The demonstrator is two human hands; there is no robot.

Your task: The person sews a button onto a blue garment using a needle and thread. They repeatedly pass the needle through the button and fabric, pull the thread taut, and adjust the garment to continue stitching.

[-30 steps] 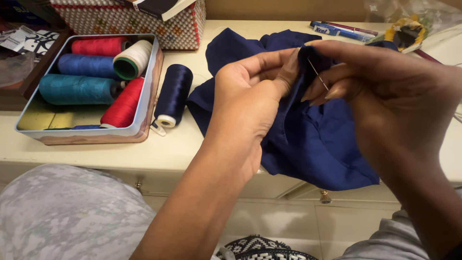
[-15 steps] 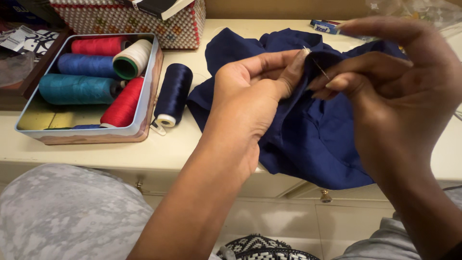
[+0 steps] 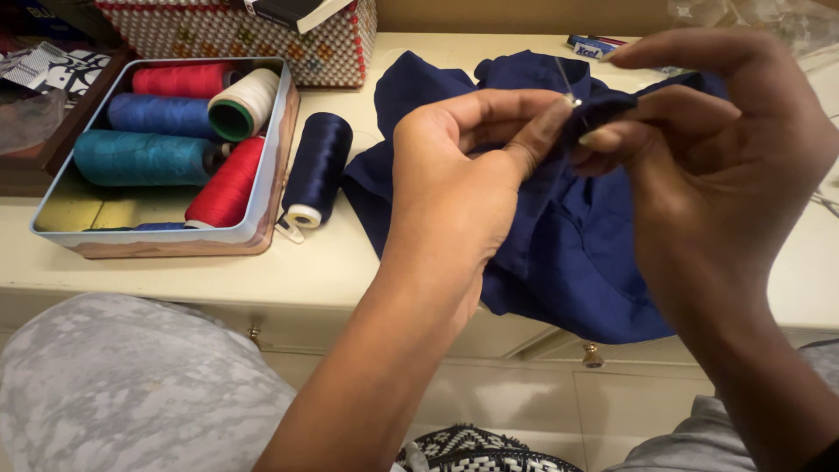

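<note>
Two hands meet over a fold of navy blue cloth (image 3: 568, 253) that lies on the cream tabletop (image 3: 262, 275) and hangs over its front edge. My left hand (image 3: 459, 188) pinches the raised fold between thumb and fingers, closed tight on the fabric. My right hand (image 3: 721, 162) sits just beside it, its fingers drawn together on the same fold at the point where a thin metal needle (image 3: 566, 83) pokes up out of the cloth, tilted slightly left; I cannot tell whether those fingers grip the needle itself or only the fabric around it. To the left of the cloth, a spool of dark navy thread (image 3: 316, 170) lies on its side on the table, white end toward me. Just beside that stands an open rectangular tin (image 3: 271, 166) with pale blue walls, holding spools on their sides: two red, one blue, one teal and one cream with a green core. Behind the tin sits a box (image 3: 227, 35) covered in white beads with red edging and small coloured dots, a dark book-like object with white page edges resting on top. At the far edge of the table, a small blue packet with white lettering (image 3: 587, 49) lies flat.
</note>
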